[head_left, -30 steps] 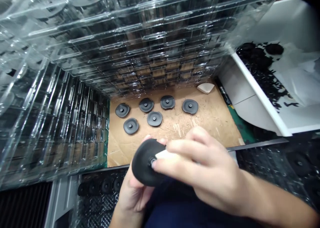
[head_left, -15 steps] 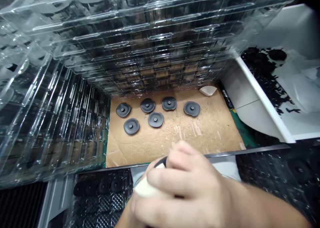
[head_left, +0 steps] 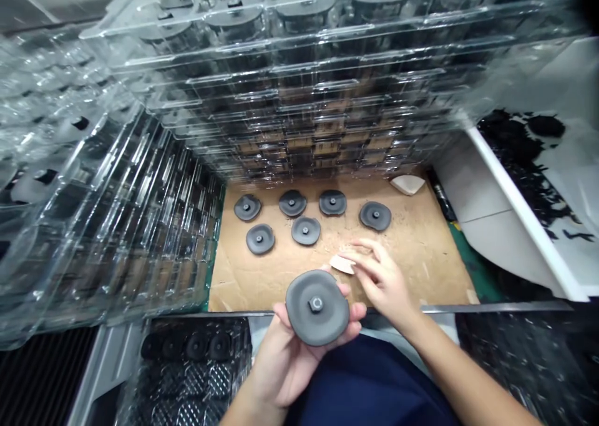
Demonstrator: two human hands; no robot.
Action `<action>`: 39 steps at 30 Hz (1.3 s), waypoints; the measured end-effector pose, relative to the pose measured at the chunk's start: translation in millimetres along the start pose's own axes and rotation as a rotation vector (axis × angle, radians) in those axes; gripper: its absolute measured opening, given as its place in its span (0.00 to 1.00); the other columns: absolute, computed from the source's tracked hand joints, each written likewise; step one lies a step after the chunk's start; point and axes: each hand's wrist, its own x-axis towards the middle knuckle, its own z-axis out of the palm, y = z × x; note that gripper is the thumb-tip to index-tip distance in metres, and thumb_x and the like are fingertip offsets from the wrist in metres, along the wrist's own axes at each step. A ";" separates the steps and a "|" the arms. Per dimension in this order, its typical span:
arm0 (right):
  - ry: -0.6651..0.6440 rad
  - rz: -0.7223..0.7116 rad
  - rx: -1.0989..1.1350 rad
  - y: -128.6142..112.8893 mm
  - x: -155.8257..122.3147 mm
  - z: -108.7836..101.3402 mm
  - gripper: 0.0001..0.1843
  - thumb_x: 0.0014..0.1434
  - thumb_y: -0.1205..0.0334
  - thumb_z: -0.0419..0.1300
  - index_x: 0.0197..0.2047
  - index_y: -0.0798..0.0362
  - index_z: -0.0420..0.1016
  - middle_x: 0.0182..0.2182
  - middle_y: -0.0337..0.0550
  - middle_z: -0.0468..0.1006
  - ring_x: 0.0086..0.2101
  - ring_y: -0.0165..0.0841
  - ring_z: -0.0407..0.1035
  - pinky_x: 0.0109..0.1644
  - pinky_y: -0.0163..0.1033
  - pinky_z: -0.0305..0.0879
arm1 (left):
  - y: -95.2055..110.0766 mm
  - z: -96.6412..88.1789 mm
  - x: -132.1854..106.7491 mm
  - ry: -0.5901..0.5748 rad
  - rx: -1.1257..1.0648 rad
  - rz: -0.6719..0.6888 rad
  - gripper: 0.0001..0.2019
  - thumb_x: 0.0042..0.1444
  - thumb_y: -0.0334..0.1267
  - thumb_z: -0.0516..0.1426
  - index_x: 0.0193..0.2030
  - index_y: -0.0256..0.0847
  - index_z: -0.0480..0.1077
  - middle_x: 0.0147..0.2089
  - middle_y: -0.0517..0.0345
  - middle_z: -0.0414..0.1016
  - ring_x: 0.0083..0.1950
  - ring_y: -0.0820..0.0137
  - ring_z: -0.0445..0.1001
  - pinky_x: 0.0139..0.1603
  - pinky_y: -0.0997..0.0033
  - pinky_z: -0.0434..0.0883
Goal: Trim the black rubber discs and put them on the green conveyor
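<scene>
My left hand (head_left: 285, 367) supports a dark grey rounded disc (head_left: 311, 332) from below, with its fingers round the edge. The disc's dished face is turned up and has a small raised stud in the middle. To its right, my right hand (head_left: 381, 279) pinches a small cream-white pad (head_left: 342, 264) between its fingertips, just above the cardboard and apart from the disc. Several similar grey discs lie beyond the hands, among them one disc (head_left: 306, 231) near the middle and another disc (head_left: 375, 216) at the right.
A cardboard sheet (head_left: 421, 257) covers the work surface. Tall stacks of clear plastic trays (head_left: 299, 83) stand behind and at the left. A second white pad (head_left: 408, 184) and a black marker (head_left: 442, 195) lie at the back right, beside a white bin (head_left: 519, 208) with black scraps.
The hands were together over the front edge, the right one covering the left. Now they are apart: the disc shows in the left, and the right has moved away with the pad.
</scene>
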 end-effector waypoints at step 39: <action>-0.347 0.412 0.824 -74.1 -23.9 -59.1 0.05 0.50 0.66 0.67 0.33 0.50 0.80 0.28 0.36 0.77 0.30 0.25 0.72 0.35 0.30 0.68 | 2.6 -9.4 -1.8 -0.135 1.288 0.348 0.49 0.45 0.48 0.64 0.66 0.59 0.34 0.50 0.56 0.72 0.52 0.62 0.70 0.57 0.54 0.61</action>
